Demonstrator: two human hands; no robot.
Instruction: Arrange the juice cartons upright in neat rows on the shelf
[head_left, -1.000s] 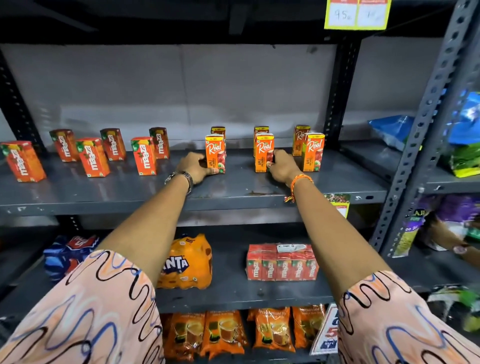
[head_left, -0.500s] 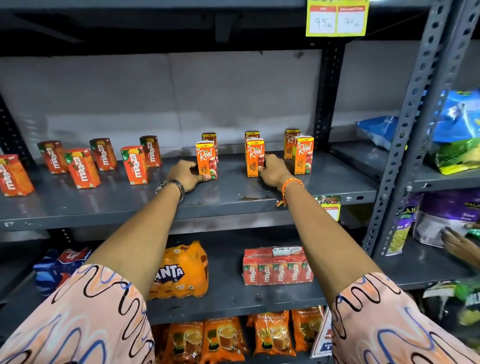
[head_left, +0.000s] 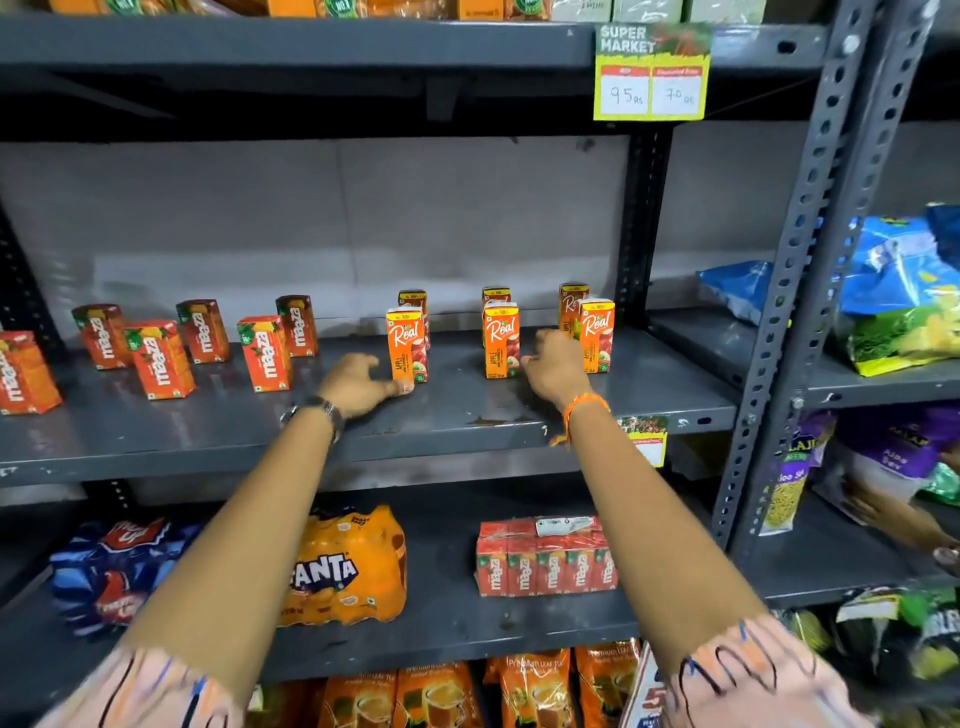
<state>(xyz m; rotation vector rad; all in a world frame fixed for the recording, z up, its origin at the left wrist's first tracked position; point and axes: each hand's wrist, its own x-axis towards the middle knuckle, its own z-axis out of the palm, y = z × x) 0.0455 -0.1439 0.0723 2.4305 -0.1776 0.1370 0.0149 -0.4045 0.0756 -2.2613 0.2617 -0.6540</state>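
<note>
Six orange Real juice cartons stand upright on the grey metal shelf (head_left: 467, 410), three in front and three behind. My left hand (head_left: 358, 384) rests on the shelf, fingers apart, with the thumb tip at the base of the front left Real carton (head_left: 408, 345). My right hand (head_left: 556, 369) lies between the front middle Real carton (head_left: 501, 340) and the front right Real carton (head_left: 597, 335), fingers loosely curled and brushing the middle carton's lower edge. It grips nothing. Several red Maaza cartons (head_left: 265, 353) stand in two loose rows to the left.
A perforated steel post (head_left: 779, 312) bounds the shelf on the right, with snack bags (head_left: 904, 291) beyond it. A yellow price tag (head_left: 652, 73) hangs from the shelf above. Below sit a Fanta pack (head_left: 345, 566), a Maaza multipack (head_left: 545, 558) and a blue bottle pack (head_left: 114, 566).
Both hands have slid back off the sides of the Real cartons they were holding. The cartons stay upright where they were. The view has tilted upward.
</note>
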